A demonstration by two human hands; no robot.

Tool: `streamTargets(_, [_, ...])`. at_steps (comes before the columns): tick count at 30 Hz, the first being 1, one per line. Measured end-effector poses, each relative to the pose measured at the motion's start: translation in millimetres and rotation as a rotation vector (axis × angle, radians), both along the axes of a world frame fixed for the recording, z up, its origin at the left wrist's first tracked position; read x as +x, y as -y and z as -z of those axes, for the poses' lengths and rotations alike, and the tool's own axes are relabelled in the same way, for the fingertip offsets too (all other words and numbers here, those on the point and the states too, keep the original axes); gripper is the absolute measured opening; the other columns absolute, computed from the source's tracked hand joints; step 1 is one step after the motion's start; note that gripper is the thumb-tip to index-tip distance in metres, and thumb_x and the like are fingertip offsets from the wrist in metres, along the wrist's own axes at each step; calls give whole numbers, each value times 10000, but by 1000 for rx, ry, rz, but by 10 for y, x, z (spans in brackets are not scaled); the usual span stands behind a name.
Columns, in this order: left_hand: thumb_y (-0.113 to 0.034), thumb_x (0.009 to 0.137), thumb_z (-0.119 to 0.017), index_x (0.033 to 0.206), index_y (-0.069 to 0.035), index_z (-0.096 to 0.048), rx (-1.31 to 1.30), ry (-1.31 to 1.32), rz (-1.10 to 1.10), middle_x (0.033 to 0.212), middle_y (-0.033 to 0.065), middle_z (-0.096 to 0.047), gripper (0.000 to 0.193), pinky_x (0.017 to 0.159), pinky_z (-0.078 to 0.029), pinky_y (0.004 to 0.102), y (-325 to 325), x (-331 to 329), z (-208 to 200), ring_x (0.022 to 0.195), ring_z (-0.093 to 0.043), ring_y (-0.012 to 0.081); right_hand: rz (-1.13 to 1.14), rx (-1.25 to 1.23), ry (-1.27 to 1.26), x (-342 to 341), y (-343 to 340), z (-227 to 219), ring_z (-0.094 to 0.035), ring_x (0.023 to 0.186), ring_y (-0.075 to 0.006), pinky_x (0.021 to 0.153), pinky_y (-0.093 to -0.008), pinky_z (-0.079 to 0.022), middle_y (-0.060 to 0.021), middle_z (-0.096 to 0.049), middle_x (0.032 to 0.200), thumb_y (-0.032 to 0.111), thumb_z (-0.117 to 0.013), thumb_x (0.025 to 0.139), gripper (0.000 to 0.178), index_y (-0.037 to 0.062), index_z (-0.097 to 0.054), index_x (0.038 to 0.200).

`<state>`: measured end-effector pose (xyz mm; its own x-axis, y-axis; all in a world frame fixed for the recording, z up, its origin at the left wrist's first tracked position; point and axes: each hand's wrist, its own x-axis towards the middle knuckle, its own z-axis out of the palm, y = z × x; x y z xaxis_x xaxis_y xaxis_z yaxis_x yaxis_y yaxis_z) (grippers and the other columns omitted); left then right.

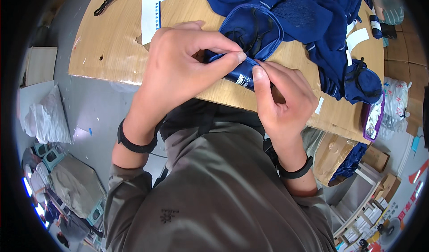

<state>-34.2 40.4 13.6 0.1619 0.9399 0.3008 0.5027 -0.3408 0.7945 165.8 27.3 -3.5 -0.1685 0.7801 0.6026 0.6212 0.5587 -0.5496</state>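
Navy pouch [241, 79] is between our two hands, over the near edge of the desk [111, 57], roughly mid-view. White print on its front, facing up at us. Round mouth beyond our fingers, gaping, lighter-blue edging [280, 28] around it, black cord [255, 39] loose inside.

Left hand [176, 66]: thumb and index tips closed in a pinch on the near rim. Right hand [288, 91]: thumb and index also pinched on the rim, just beside the left tips, other fingers curled (undersides hidden from us). Both grips are on fabric edge only.

Just past the pouch: heap of navy fabric [304, 17], some of it mesh-like, spread across the far side of the desk. Right end of the heap: another navy pouch [364, 86] with black cord, hanging around the desk edge. Near it, white paper pieces [357, 38] and, lower, a purple basket [366, 124]. Left of the heap, partly behind our left hand: white paper sheet [151, 10] with blue triangle marks.

Off the desk: open cardboard box [328, 158] below right, clear plastic bag [397, 102] at far right, white plastic sack [49, 118] on the left.
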Motion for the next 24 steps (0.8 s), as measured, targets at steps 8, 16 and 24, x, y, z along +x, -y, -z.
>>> streamTargets(8, [-105, 631, -828, 857, -110, -786, 636, -233, 38, 948, 15, -766, 230, 899, -500, 399, 104, -52, 51, 981, -686, 312, 2, -73, 2, 13, -1, -73, -626, 612, -205, 551, -304, -483, -55, -738, 823, 113, -784, 783, 89, 70, -763, 858])
streamTargets(16, [-151, 596, -815, 878, -124, -786, 631, -387, 90, 1079, -25, -750, 285, 916, -497, 451, 113, -82, -70, 1187, -629, 368, -40, -289, -63, 49, -39, -203, -654, 655, -233, 613, -318, -508, -80, -743, 806, 107, -756, 814, 64, 54, -761, 848])
streamTargets(24, [-135, 592, -787, 971, -115, -772, 587, -513, 197, 1038, -27, -746, 380, 842, -500, 420, -8, -154, -184, 928, -649, 254, 32, -416, -42, 28, -103, -258, -619, 608, -254, 588, -345, -474, -93, -691, 701, 182, -741, 841, 139, 46, -747, 811])
